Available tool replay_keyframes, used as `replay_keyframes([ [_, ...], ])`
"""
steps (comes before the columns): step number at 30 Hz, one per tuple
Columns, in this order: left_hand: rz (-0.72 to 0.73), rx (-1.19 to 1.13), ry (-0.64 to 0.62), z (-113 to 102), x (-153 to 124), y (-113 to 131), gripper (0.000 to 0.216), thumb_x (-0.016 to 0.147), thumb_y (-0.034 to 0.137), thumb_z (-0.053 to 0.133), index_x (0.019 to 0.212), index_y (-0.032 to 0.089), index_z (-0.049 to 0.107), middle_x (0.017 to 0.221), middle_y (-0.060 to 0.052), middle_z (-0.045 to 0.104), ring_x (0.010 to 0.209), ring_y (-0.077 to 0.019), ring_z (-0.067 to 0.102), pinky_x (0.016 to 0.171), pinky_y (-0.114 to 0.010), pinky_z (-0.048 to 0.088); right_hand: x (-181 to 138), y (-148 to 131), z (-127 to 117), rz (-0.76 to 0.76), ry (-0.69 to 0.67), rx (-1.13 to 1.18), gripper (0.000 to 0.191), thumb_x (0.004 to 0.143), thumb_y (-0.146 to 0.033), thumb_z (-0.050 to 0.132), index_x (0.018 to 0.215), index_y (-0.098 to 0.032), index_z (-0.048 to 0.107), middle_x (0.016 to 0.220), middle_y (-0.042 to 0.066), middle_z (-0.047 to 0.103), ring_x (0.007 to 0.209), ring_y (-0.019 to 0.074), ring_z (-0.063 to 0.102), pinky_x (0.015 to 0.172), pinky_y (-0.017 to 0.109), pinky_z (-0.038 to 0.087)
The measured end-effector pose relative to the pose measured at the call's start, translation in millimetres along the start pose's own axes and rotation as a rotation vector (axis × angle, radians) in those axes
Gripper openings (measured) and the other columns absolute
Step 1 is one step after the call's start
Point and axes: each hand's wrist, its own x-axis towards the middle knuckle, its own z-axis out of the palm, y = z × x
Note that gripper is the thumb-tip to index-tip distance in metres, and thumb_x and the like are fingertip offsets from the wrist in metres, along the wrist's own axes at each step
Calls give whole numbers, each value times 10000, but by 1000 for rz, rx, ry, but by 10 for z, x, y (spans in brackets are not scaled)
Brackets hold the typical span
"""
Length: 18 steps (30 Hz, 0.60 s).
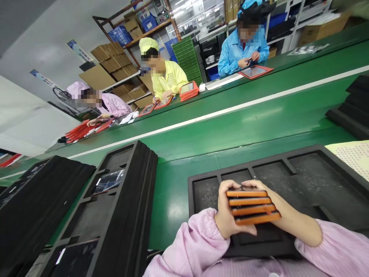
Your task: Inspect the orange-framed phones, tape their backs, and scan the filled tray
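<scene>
Both my hands are around a small stack of flat dark panels with orange edges; they look like display screens. My left hand grips the stack's left side, its thumb low near the front. My right hand closes on the far and right side, its fingers partly hidden behind the stack. Beneath the hands lies a black foam tray with rectangular recesses. The panels are held above it, orange edges facing me.
To the left rises a stack of black foam trays with a glossy screen in its top one. More foam trays stand further left. A dotted yellow sheet lies at right. Several co-workers sit across the green bench.
</scene>
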Motion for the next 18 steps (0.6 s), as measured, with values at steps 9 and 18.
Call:
replay_keyframes([
  [9,-563,-58,313,341,189,-114,580,762,650,532,1034,149,644,1160,-118,656,1140,-266,564,1029,-376,383,-80,-459,-185,243,-215,-95,717,741,-349,545,1398,-207,294,1031,89,687,924,297,670,720,389,563],
  [18,-338,-22,126,129,522,-345,365,776,493,590,909,167,684,986,-88,709,977,-223,636,918,-368,460,-132,-143,53,199,-51,-134,719,749,-432,563,1414,-243,366,1378,133,476,616,182,644,566,372,575],
])
